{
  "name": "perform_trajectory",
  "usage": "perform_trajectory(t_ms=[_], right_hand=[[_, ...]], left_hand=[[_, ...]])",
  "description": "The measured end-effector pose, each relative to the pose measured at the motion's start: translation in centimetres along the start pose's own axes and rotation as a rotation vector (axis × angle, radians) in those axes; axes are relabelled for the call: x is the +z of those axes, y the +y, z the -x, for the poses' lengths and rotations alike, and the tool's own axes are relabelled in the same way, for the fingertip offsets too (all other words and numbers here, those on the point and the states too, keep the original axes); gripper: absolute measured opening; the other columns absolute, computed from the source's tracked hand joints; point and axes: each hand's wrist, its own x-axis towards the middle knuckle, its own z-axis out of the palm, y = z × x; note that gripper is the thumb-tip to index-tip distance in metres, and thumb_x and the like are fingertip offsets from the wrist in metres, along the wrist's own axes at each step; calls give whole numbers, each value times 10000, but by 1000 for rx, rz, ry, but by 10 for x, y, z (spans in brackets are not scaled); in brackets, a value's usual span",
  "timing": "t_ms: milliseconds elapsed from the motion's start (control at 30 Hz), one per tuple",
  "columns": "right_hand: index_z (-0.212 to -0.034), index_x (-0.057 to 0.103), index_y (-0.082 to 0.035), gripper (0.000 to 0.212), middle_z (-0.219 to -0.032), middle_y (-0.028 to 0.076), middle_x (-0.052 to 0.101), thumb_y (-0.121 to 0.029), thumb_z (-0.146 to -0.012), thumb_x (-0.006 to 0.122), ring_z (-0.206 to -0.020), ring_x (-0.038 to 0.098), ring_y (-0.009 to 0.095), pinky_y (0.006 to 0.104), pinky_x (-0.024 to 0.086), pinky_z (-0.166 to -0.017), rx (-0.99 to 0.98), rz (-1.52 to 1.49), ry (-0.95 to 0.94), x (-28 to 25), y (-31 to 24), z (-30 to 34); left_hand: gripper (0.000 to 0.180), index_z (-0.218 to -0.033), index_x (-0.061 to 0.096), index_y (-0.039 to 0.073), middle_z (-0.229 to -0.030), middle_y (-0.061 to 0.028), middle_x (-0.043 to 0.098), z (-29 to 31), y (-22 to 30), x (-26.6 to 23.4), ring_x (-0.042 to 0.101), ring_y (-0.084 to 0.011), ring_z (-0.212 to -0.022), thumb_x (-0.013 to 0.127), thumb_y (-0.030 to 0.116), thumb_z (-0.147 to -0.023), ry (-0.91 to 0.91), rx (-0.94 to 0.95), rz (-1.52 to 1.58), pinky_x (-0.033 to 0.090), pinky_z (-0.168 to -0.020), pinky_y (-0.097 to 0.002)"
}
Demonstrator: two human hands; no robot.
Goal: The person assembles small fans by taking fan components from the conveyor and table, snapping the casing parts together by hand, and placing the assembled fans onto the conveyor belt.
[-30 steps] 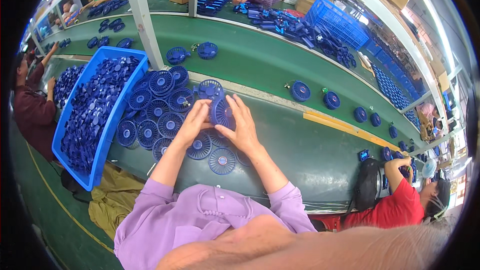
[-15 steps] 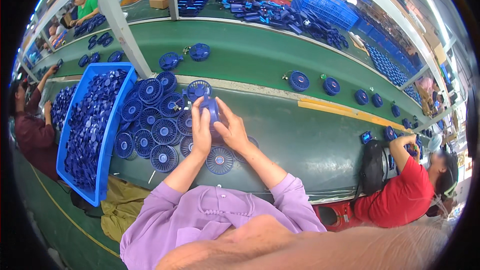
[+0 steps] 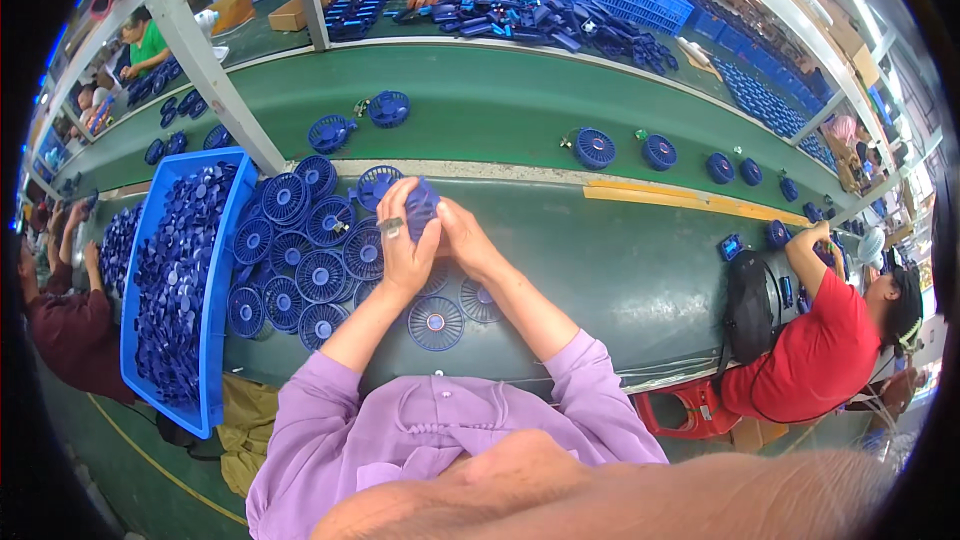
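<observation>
Between my two hands, above the bench, is a blue plastic fan housing [image 3: 422,206]. My left hand [image 3: 404,252] is wrapped round its left side, and a small silvery-green piece [image 3: 390,227] shows against the fingers. From the right, my right hand [image 3: 468,240] closes on the same housing; its fingertips are partly hidden. Under my wrists a round blue fan grille [image 3: 436,322] lies flat, with another grille [image 3: 481,300] to its right. Left of my hands is a heap of blue fan grilles [image 3: 321,276]. A further round fan piece [image 3: 378,186] lies just beyond my left fingers.
A blue tub [image 3: 212,380] full of small blue discs stands at the left. Past the bench runs a green conveyor [image 3: 480,100] with fan parts on it. A metal post [image 3: 205,70] rises beyond the tub. A red-sleeved person [image 3: 815,365] works at the right beside a black bag [image 3: 752,310].
The fan housing has been turned in my hands, and my left hand now shows its back with the small silvery-green piece. The whole view has shifted slightly.
</observation>
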Motion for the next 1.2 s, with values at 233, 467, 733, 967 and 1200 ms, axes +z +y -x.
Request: perform_trajectory(t_ms=[233, 467, 733, 967, 1200], right_hand=[[-1366, 406, -17, 672, -1101, 237, 630, -423, -873, 615, -995, 628, 327, 395, 485, -870, -74, 621, 428, -92, -28, -68], [-1424, 336, -70, 753, -1465, 238, 305, -312, -805, 690, -1381, 272, 367, 440, 252, -1125, -149, 1257, 198, -121, -51, 26], [-1427, 343, -99, 989, -1504, 167, 252, -586, -655, 724, -1409, 188, 360, 541, 122, -1142, -154, 1395, -235, -77, -17, 116], [-1445, 303, -106, 1065, -1523, 140, 219, -541, -594, 772, -1401, 211, 353, 579, 97, -1130, -144, 1467, -338, -73, -17, 119], [-1206, 557, -57, 524, -1330, 142, 478, -186, -724, 717, -1182, 481, 320, 524, 300, -1051, -368, 1268, -163, -84, -4, 109]], left_hand=[[640, -1360, 372, -44, -1372, -264, 405, -51, -51, 15, 362, -393, -1294, 582, 328, -884, -440, -151, -132, 283, -1093, -437], [588, -1243, 474, -99, -1220, -278, 545, -114, -167, 34, 506, -404, -1164, 567, 354, -881, -350, -205, -410, 403, -996, -451], [465, -1152, 497, -46, -1173, -253, 555, -165, -223, 96, 556, -396, -1093, 637, 280, -852, -441, -418, -637, 464, -931, -465], [319, -1121, 516, 28, -1032, -251, 628, -153, -222, 101, 596, -404, -1012, 599, 191, -860, -444, -398, -490, 478, -866, -481], [188, -1051, 480, 47, -920, -253, 644, -137, -197, 97, 600, -457, -912, 502, 159, -902, -399, -220, -346, 456, -775, -524]])
